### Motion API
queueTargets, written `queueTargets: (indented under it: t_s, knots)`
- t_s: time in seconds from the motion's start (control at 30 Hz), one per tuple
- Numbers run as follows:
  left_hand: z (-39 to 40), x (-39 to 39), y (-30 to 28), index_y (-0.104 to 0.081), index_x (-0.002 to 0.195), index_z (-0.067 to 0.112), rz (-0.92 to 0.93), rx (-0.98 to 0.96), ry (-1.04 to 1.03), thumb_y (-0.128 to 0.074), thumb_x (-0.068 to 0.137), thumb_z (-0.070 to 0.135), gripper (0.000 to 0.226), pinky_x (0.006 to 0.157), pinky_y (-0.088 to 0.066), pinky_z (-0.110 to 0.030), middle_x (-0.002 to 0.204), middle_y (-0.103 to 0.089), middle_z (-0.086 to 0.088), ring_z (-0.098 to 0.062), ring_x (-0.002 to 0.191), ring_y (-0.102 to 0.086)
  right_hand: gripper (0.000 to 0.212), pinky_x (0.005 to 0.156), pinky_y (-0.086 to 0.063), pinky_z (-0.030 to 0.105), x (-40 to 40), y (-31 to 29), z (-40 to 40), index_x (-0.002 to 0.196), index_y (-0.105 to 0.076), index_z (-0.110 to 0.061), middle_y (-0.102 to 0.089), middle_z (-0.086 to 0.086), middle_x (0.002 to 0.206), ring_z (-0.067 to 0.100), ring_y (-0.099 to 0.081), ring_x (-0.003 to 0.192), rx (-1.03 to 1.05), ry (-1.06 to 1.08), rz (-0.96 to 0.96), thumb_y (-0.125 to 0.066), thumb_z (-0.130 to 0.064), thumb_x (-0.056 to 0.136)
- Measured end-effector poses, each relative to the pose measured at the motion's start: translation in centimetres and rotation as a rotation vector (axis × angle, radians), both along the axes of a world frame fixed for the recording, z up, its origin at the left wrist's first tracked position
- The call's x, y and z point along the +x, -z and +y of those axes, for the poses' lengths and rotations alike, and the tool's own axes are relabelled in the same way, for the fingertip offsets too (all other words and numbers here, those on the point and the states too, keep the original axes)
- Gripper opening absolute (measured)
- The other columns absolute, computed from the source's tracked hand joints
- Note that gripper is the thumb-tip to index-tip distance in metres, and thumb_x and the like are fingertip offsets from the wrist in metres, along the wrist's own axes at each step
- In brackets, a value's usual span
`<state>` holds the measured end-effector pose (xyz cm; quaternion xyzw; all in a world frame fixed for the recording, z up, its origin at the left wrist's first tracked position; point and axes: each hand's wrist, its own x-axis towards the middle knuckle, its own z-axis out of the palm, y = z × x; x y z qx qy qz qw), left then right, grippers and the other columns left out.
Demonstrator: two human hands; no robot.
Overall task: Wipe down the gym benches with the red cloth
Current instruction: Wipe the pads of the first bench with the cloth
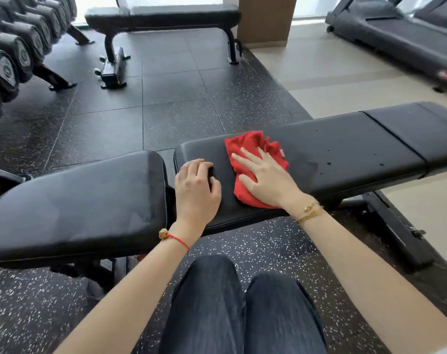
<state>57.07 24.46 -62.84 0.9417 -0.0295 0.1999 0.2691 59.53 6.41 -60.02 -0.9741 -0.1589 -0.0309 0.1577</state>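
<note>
The red cloth point(255, 167) lies crumpled on the black padded tabletop point(345, 149) of the near gym bench, on the long back pad close to its left end. We see the right hand point(264, 178) laid flat on the cloth, its fingers point(245, 160) straight and spread, pressing the fabric against the pad rather than gripping it; red cloth shows beyond the fingertips and under the heel of the palm. The left hand point(196, 190) rests on the same pad just beside the cloth, to its left and apart from it, near the pad's rounded end; its fingers are curled under at the knuckles and we see nothing held in them. A red string bracelet point(175, 238) circles the left wrist and gold bracelets point(310, 212) the right. A narrow gap separates this pad from the seat pad point(76, 205) to its left, which fills the left foreground. A few dark specks mark the back pad to the right of the cloth. Below the bench we see the person's dark trousers point(237, 307) over speckled rubber flooring point(166, 111). Farther off stand a second bench point(166, 16), a rack of dumbbells point(10, 60) at far left, and a treadmill point(396, 37) at upper right on pale flooring.
</note>
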Motion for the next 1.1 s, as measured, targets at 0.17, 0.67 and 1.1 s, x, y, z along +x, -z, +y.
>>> queueTargets:
  t_s: [0.17,0.67,1.1]
  knots:
    - [0.0,-0.1,-0.1,-0.062,0.12,0.009,0.029,0.016,0.017,-0.053,0.089,0.018,0.034,0.112,-0.033,-0.043,0.13,-0.057,-0.009,-0.029,0.129,-0.045,0.054,0.12,-0.002,0.032,-0.6,0.0,-3.4,0.146,-0.036,-0.038,-0.026,-0.01,0.158,0.019,-0.015,0.148,0.047,0.083,0.022,-0.048,-0.027,0.095]
    - [0.1,-0.5,-0.2,-0.058,0.129,0.008,0.074,0.048,0.031,-0.05,0.092,0.018,0.039,0.115,-0.028,-0.043,0.14,-0.052,-0.01,-0.029,0.136,-0.041,0.057,0.122,-0.007,0.039,-1.8,-0.1,-3.0,0.149,-0.03,-0.035,-0.022,-0.01,0.159,0.023,-0.012,0.149,-0.042,-0.059,0.02,-0.047,-0.028,0.095]
    - [-1.1,-0.1,-0.3,-0.065,0.115,0.008,-0.003,-0.005,-0.056,-0.059,0.085,0.011,0.031,0.108,-0.04,-0.044,0.125,-0.063,-0.008,-0.028,0.125,-0.052,0.055,0.122,-0.003,0.039,3.5,-0.1,-2.4,0.15,-0.031,-0.03,-0.022,-0.002,0.16,0.032,-0.013,0.148,-0.061,-0.086,0.005,-0.044,-0.032,0.096]
